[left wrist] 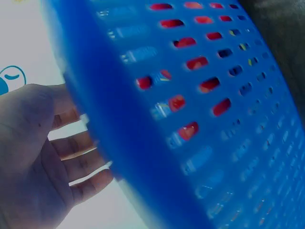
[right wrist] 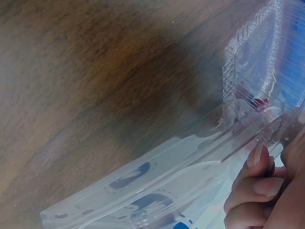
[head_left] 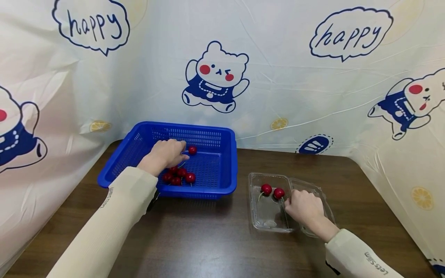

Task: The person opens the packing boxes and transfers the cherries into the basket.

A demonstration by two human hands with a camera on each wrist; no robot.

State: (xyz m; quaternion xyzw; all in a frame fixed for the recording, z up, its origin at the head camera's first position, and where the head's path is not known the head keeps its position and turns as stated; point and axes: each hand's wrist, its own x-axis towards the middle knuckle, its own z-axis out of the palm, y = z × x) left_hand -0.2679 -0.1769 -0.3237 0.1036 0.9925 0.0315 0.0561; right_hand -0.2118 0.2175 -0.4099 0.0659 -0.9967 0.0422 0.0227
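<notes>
My left hand (head_left: 165,155) is over the blue plastic basket (head_left: 229,162), its fingers loosely extended and holding nothing visible. Just beyond its fingertips lies a single cherry (head_left: 192,150). Several more cherries (head_left: 176,177) cluster below the hand, toward the basket's near wall. In the left wrist view, the basket rim hides part of the fingers (left wrist: 78,169). My right hand (head_left: 306,208) grips the hinge side of the clear plastic box (head_left: 271,216), fingers curled at its edge. Inside the box lie two cherries (head_left: 266,189), one close beside that hand.
The clear lid (head_left: 328,212) lies folded out to the right, partly under my right hand. Both containers stand on a brown wooden table (head_left: 194,239). A printed cloth (head_left: 278,77) hangs behind the table and along its sides.
</notes>
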